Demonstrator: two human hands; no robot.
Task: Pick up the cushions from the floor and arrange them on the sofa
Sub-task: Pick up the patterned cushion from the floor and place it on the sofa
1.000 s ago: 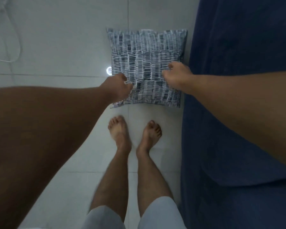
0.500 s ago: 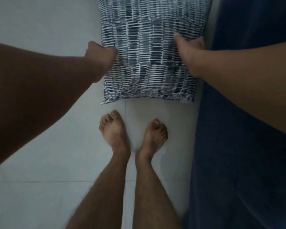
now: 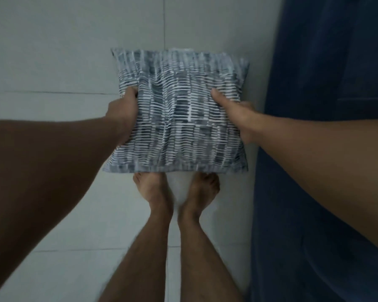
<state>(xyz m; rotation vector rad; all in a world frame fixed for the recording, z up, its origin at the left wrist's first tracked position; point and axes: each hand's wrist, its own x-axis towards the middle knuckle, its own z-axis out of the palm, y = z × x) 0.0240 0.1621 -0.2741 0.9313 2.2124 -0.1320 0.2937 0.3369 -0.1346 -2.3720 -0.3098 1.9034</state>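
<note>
A square cushion [image 3: 179, 114] with a grey-and-white dashed pattern is held in front of me, above the pale tiled floor. My left hand [image 3: 123, 111] grips its left edge, thumb on top. My right hand [image 3: 236, 112] grips its right edge, thumb pressed into the fabric. The cushion's lower edge hides my toes. The dark blue sofa [image 3: 327, 88] fills the right side of the view, just right of the cushion.
My bare feet [image 3: 177, 192] stand on the light tiled floor [image 3: 52, 62], close to the sofa's front. Open floor stretches to the left and ahead.
Both hands have closed on the cushion's sides and raised it off the floor; it now hangs over my toes, where it lay flat ahead of my feet before.
</note>
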